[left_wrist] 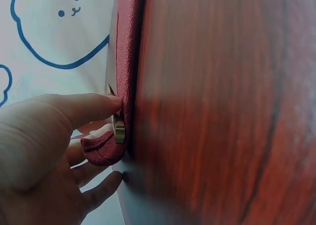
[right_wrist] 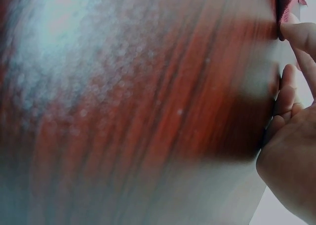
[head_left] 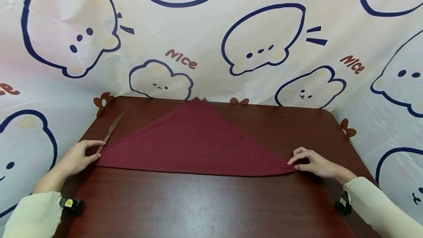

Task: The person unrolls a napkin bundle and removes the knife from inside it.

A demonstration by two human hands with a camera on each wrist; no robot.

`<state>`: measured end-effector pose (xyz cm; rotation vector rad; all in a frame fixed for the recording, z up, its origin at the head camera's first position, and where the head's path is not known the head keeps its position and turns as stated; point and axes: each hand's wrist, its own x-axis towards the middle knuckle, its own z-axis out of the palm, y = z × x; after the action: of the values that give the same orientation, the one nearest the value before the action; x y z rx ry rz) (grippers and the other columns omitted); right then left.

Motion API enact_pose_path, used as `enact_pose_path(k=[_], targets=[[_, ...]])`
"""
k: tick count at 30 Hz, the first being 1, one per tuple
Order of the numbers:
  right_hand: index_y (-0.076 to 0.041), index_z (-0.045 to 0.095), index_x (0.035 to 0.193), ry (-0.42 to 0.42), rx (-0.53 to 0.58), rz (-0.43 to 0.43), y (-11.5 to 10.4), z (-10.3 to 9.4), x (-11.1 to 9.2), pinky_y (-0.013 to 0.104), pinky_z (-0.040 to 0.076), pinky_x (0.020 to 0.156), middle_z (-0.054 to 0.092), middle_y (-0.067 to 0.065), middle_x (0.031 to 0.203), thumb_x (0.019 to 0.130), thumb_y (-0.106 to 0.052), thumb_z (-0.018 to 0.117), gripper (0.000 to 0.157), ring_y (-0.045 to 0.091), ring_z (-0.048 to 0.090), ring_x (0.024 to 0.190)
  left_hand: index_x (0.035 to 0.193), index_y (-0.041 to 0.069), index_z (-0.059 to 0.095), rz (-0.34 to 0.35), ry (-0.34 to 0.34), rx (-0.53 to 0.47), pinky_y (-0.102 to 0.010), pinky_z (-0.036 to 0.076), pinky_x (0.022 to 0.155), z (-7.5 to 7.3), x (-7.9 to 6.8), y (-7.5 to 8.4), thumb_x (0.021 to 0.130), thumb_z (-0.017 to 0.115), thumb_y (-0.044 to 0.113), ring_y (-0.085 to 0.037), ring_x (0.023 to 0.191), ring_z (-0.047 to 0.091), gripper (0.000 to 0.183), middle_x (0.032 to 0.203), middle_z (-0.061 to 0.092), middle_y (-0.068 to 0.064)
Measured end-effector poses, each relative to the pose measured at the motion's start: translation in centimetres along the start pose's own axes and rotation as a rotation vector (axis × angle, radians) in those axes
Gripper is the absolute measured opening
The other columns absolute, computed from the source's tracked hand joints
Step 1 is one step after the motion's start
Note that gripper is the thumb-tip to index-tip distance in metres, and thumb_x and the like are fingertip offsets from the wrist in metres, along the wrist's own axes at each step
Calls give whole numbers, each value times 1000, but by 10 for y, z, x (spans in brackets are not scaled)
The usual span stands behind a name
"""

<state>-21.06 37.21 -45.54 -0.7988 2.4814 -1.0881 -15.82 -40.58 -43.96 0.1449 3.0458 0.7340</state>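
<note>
A dark red cloth napkin [head_left: 195,142], folded into a triangle, lies flat with its long edge toward me and its peak at the far table edge. At its left corner, my left hand [head_left: 77,155] pinches the handle of a gold-coloured table knife [head_left: 114,126], whose blade points to the back. In the left wrist view, thumb and fingers sit around the knife's handle end [left_wrist: 119,130] beside the rolled cloth corner [left_wrist: 102,148]. My right hand [head_left: 312,162] pinches the napkin's right corner between thumb and index finger; the other fingers curl loosely.
The glossy dark brown wooden table [head_left: 198,205] has rounded far corners. A pale curtain [head_left: 211,36] with blue cartoon outlines and the word "Nice" surrounds its back and sides. Black devices [head_left: 343,204] are strapped at both wrists.
</note>
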Motion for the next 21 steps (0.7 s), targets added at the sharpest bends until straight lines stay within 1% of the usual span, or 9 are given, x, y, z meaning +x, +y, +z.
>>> enact_pose_path(k=[4,7,10,14,18,20,21], targets=[[-15,77,108,1,-2,-12,0,-1,1,20,39,86,52,3,112,95,-12,69,16,-2,45,103,129,-9,57,-11,-1,1,-71,40,92,-1,1,0,91,68,3,-58,116,49,41,128,53,-42],[-15,77,108,2,-10,-18,0,-1,1,20,39,86,52,2,111,95,-12,69,16,-1,45,103,127,-10,58,-13,13,1,-65,46,88,-2,1,-1,91,69,4,-54,110,55,40,123,59,-40],[-16,78,108,3,-21,-21,1,-1,1,19,38,86,52,2,111,94,-12,70,16,-2,45,103,127,-10,58,-33,13,-1,-59,50,84,-4,3,0,94,68,9,-49,105,59,40,119,62,-37],[-15,78,107,8,-17,-35,2,-1,1,18,38,86,52,1,111,94,-11,70,16,-2,46,102,127,-13,56,-58,-12,-2,-50,54,78,-8,6,1,97,66,14,-46,99,62,41,116,63,-38],[-14,77,107,8,-3,-51,3,0,2,19,39,86,52,0,110,94,-9,69,16,-1,46,102,125,-17,56,-64,-39,17,-41,53,72,-12,11,2,98,64,14,-42,93,64,42,112,64,-38],[-14,77,107,1,1,-50,3,0,2,19,39,86,52,0,109,94,-9,69,16,-1,46,102,124,-19,56,-68,-54,27,-40,53,70,-14,15,3,97,65,13,-40,91,65,43,110,65,-38],[-14,77,107,-1,1,-48,4,0,2,19,38,86,52,0,109,94,-9,70,16,-1,46,102,123,-21,56,-70,-62,32,-42,54,71,-15,17,3,96,65,12,-41,90,65,43,108,65,-38]])
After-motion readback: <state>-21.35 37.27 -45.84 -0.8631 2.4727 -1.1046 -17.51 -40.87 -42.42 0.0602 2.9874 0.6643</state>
